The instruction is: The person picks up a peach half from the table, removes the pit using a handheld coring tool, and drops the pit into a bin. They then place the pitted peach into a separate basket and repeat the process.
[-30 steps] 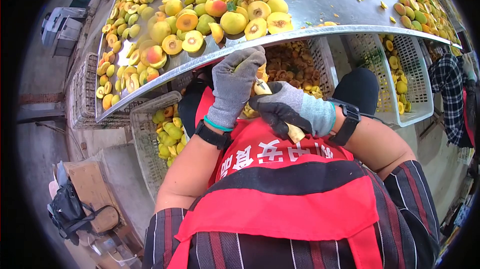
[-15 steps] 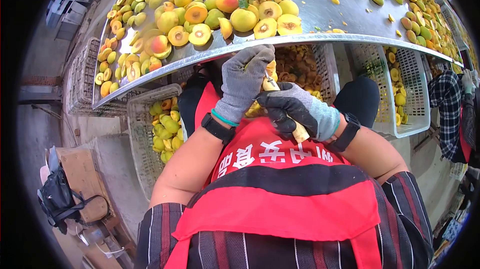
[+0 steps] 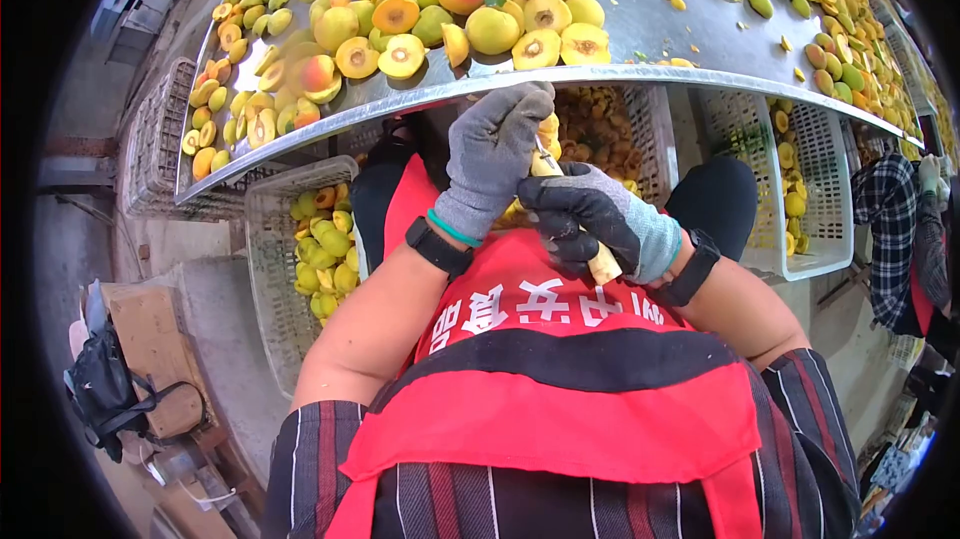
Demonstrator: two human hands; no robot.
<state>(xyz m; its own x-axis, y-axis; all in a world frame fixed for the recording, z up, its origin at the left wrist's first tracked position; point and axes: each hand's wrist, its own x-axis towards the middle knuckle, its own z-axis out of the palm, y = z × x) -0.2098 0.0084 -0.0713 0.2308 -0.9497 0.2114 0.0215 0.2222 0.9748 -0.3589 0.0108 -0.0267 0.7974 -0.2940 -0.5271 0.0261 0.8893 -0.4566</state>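
My left hand (image 3: 497, 154), in a grey glove, is closed on a yellow fruit piece (image 3: 548, 135) just below the metal table's edge. My right hand (image 3: 592, 219), in a grey and black glove, is wrapped round a pale-handled tool (image 3: 603, 265). The tool's upper end meets the fruit between my hands; its tip is mostly hidden. Halved and whole yellow-green fruits (image 3: 492, 31) lie on the metal table (image 3: 640, 14) beyond my hands, some with a green leaf among them.
Below the table stand a crate of fruit (image 3: 265, 269) at the left, a crate of brown pieces (image 3: 655, 144) in the middle and a white crate (image 3: 825, 189) at the right. A co-worker's checked sleeve (image 3: 885, 239) is at the far right. A black bag (image 3: 105, 384) lies lower left.
The view has shifted slightly. Both hands keep their holds, with the fruit and tool still together and my left hand a little higher.
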